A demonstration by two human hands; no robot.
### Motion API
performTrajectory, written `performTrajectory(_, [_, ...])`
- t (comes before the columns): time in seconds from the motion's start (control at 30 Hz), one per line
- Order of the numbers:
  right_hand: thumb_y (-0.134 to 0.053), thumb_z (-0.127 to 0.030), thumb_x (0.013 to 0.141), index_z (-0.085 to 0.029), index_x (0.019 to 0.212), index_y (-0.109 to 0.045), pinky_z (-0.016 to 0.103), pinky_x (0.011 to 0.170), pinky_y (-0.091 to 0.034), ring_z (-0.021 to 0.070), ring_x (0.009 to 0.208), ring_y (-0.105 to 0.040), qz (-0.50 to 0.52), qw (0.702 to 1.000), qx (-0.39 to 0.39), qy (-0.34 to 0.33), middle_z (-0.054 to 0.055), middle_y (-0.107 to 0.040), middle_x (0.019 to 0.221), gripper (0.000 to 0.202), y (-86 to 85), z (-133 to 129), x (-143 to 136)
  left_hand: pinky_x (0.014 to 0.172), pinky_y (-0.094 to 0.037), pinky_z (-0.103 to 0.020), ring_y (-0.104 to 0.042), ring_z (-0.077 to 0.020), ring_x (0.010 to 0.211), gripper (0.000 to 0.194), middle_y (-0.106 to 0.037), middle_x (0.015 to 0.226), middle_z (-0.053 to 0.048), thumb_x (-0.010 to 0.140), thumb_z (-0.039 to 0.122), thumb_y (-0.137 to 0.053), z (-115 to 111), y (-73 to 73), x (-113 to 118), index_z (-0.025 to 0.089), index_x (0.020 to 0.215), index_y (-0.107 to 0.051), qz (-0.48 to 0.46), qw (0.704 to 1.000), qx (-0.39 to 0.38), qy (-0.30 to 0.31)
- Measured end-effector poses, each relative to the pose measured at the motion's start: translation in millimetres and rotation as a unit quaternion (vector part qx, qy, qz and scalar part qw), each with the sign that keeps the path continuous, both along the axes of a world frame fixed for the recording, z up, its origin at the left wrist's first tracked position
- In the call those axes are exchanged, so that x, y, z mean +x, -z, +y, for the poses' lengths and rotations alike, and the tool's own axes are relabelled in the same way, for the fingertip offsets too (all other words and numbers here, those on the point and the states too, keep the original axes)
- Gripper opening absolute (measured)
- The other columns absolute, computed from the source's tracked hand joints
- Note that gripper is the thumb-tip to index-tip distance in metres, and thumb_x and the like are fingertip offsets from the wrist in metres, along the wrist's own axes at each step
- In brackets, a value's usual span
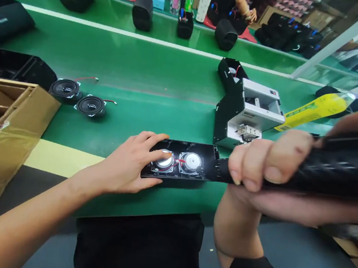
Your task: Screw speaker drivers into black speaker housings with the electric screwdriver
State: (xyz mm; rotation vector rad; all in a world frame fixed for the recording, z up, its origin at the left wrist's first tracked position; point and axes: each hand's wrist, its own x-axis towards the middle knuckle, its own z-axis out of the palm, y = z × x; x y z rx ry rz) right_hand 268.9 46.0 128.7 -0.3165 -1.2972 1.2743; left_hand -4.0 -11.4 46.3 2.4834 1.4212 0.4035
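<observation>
The left hand [137, 163], fingers spread, grips the left end of a black speaker panel [209, 167] lying on the green table [134, 74]. The right hand [268, 164] is closed around a black power tool [338, 168], its nose over the panel's right end. The panel is shallow and glossy, with two silvery round drivers joined by red wires. Beyond stands a grey-and-black machine [248, 111]; leftward, two loose speakers [90, 106] and a cardboard box [12, 133]. Across the table, another person's hand [250, 15] shows.
</observation>
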Motion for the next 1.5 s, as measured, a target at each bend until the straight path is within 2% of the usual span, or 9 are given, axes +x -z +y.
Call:
performTrajectory(0.13, [-0.058, -0.089, 0.092, -0.037, 0.115, -0.081, 0.026, 0.025, -0.038, 0.0125, 0.029, -0.040, 0.066, 0.998, 0.010, 0.019, -0.007, -0.048, 0.053, 0.061, 25.8, -1, -48, 0.114, -0.051, -0.065, -0.050, -0.0405, 0.143, 0.055, -0.044, 0.170, -0.011, 0.089, 0.046, -0.079, 0, 1.4, 0, 0.030, 0.139, -0.066, -0.004, 1.000, 0.005, 0.001])
performTrajectory(0.33, [-0.043, -0.098, 0.091, -0.039, 0.120, -0.077, 0.024, 0.023, -0.030, 0.0119, 0.027, -0.033, 0.046, 0.998, 0.016, 0.051, -0.007, -0.044, 0.053, 0.074, 51.5, 3, -61, 0.114, -0.051, -0.064, -0.049, -0.0403, 0.144, 0.053, -0.046, 0.168, -0.012, 0.089, 0.044, -0.078, 0, 2.3, -1, 0.028, 0.138, -0.067, -0.006, 1.000, 0.008, 0.001])
performTrajectory(0.47, [-0.051, -0.093, 0.092, -0.038, 0.120, -0.077, 0.026, 0.025, -0.033, 0.0130, 0.029, -0.036, 0.057, 0.998, -0.015, 0.015, -0.007, -0.046, 0.056, 0.067, 52.0, 1, -59, 0.112, -0.051, -0.064, -0.049, -0.0406, 0.142, 0.054, -0.046, 0.168, -0.013, 0.089, 0.045, -0.078, 0, 1.2, 1, 0.027, 0.139, -0.067, -0.009, 1.000, 0.016, 0.005])
performTrajectory(0.63, [-0.076, -0.070, 0.092, -0.036, 0.114, -0.080, 0.027, 0.033, -0.040, 0.0136, 0.034, -0.043, 0.059, 0.995, -0.075, -0.016, -0.006, -0.057, 0.059, 0.041, 46.6, -2, -58, 0.110, -0.052, -0.064, -0.050, -0.0408, 0.140, 0.052, -0.047, 0.167, -0.015, 0.090, 0.043, -0.077, 0, -1.1, 1, 0.025, 0.138, -0.068, -0.011, 1.000, 0.011, 0.006])
performTrajectory(0.8, [-0.086, -0.069, 0.084, -0.033, 0.114, -0.081, 0.025, 0.033, -0.039, 0.0123, 0.035, -0.043, 0.070, 0.995, -0.065, -0.030, -0.006, -0.060, 0.061, 0.047, 47.6, 0, -57, 0.110, -0.052, -0.063, -0.050, -0.0408, 0.141, 0.052, -0.048, 0.167, -0.014, 0.090, 0.044, -0.078, -1, -0.6, 1, 0.026, 0.138, -0.068, -0.017, 1.000, 0.012, 0.004])
performTrajectory(1.07, [-0.067, -0.074, 0.096, -0.034, 0.120, -0.080, 0.024, 0.030, -0.039, 0.0110, 0.034, -0.043, 0.063, 0.997, -0.028, -0.023, -0.006, -0.054, 0.062, 0.049, 59.7, 1, -62, 0.108, -0.052, -0.062, -0.050, -0.0403, 0.138, 0.050, -0.048, 0.166, -0.014, 0.091, 0.045, -0.077, -1, -2.2, 1, 0.027, 0.137, -0.068, -0.012, 1.000, 0.012, 0.008])
performTrajectory(1.23, [-0.049, -0.091, 0.095, -0.035, 0.121, -0.078, 0.021, 0.028, -0.038, 0.0093, 0.032, -0.038, 0.038, 0.998, 0.053, -0.027, -0.006, -0.051, 0.060, 0.068, 65.8, 3, -64, 0.105, -0.053, -0.062, -0.049, -0.0411, 0.137, 0.048, -0.049, 0.164, -0.015, 0.093, 0.047, -0.074, -3, -1.9, 0, 0.027, 0.136, -0.068, -0.011, 1.000, 0.016, 0.017])
performTrajectory(1.4, [-0.050, -0.091, 0.095, -0.030, 0.127, -0.076, 0.021, 0.033, -0.047, 0.0099, 0.038, -0.047, 0.020, 0.994, 0.074, -0.079, -0.005, -0.058, 0.065, 0.074, 67.7, 2, -63, 0.106, -0.051, -0.063, -0.048, -0.0419, 0.139, 0.049, -0.047, 0.165, -0.016, 0.093, 0.049, -0.074, -2, -0.9, 1, 0.027, 0.137, -0.069, -0.013, 1.000, 0.015, 0.017])
performTrajectory(1.5, [-0.057, -0.083, 0.097, -0.028, 0.124, -0.077, 0.021, 0.033, -0.046, 0.0101, 0.037, -0.047, 0.029, 0.995, 0.062, -0.071, -0.005, -0.058, 0.063, 0.065, 65.5, -2, -67, 0.107, -0.050, -0.064, -0.048, -0.0422, 0.139, 0.049, -0.046, 0.166, -0.017, 0.093, 0.048, -0.074, -2, -1.6, 2, 0.027, 0.137, -0.069, -0.013, 1.000, 0.013, 0.018])
